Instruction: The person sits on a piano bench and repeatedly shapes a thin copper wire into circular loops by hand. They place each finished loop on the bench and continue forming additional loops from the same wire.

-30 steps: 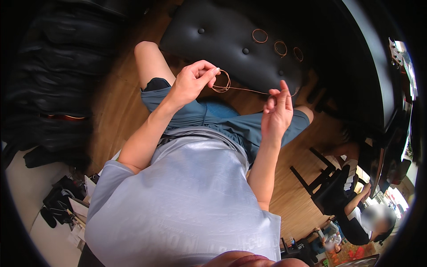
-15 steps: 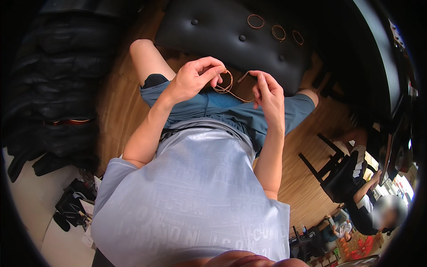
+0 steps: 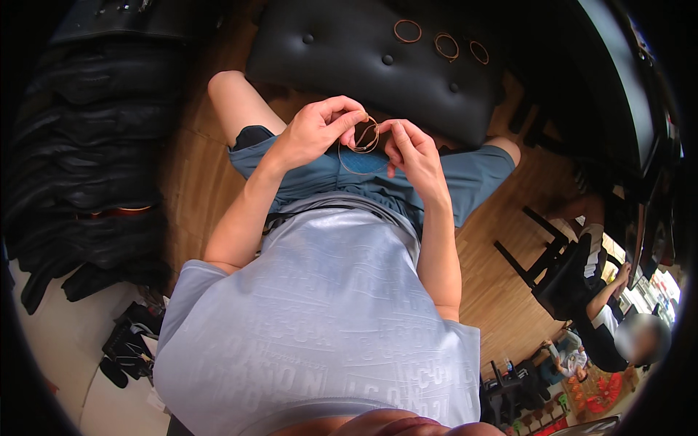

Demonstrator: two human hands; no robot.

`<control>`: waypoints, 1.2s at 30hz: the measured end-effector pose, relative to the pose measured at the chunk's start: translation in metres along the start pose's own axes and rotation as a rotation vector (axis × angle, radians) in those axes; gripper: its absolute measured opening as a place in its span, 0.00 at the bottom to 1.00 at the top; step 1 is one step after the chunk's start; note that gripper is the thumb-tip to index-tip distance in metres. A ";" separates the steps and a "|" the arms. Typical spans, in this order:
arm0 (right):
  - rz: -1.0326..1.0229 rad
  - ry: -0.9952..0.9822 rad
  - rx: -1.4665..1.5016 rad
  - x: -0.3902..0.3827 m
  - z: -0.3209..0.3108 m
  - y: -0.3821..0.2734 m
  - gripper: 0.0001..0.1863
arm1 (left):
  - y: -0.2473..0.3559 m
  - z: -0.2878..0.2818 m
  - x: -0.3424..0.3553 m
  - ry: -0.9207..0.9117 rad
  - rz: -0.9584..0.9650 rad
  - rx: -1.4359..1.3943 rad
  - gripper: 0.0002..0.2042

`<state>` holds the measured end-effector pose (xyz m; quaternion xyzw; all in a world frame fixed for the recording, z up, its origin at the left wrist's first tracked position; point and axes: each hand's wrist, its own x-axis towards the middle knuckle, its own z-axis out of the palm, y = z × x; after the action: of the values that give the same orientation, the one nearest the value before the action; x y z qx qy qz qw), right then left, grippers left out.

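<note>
Above my lap, a coil of thin copper-coloured wire (image 3: 376, 135) hangs between my two hands. My left hand (image 3: 314, 134) pinches the coil's upper left side between thumb and fingers. From the right, my right hand (image 3: 416, 154) closes its thumb and index finger on the wire at the coil's right side. A loose loop of the wire dips below the coil in front of my blue-grey shorts. The fingertips partly hide where the wire is gripped.
Ahead stands a black tufted padded bench (image 3: 342, 62) carrying three similar wire rings, the leftmost ring (image 3: 408, 43) among them. Dark leather-like covers (image 3: 102, 160) line the left side. At the right are a black chair (image 3: 560, 280) and a seated person (image 3: 603, 320).
My right hand has moved left to the coil, bringing the wire's loose end with it. The trailing length now bows into a loop below. My left hand keeps its pinch.
</note>
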<state>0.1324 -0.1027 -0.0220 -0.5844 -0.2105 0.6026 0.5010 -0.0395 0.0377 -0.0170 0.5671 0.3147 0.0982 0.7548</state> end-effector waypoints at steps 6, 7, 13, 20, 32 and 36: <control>-0.178 -0.093 -0.122 -0.002 0.011 -0.002 0.31 | -0.002 -0.002 -0.001 -0.052 -0.078 -0.010 0.12; -0.178 -0.085 -0.177 -0.003 0.011 -0.002 0.31 | -0.001 -0.002 -0.002 -0.070 -0.082 -0.043 0.12; -0.205 -0.096 -0.398 -0.003 0.010 -0.002 0.32 | -0.002 -0.002 -0.004 -0.107 -0.096 -0.124 0.12; -0.214 0.066 -0.357 -0.005 0.031 -0.006 0.19 | -0.007 0.003 -0.004 -0.111 -0.123 -0.059 0.12; -0.354 0.399 -0.034 0.005 0.014 -0.015 0.16 | -0.011 0.002 -0.002 0.021 -0.143 0.288 0.11; -0.240 0.415 0.035 0.010 -0.004 -0.050 0.18 | -0.017 0.003 -0.005 -0.018 -0.127 0.276 0.10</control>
<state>0.1553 -0.0754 0.0140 -0.6578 -0.1602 0.4093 0.6117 -0.0452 0.0273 -0.0301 0.6454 0.3537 0.0010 0.6770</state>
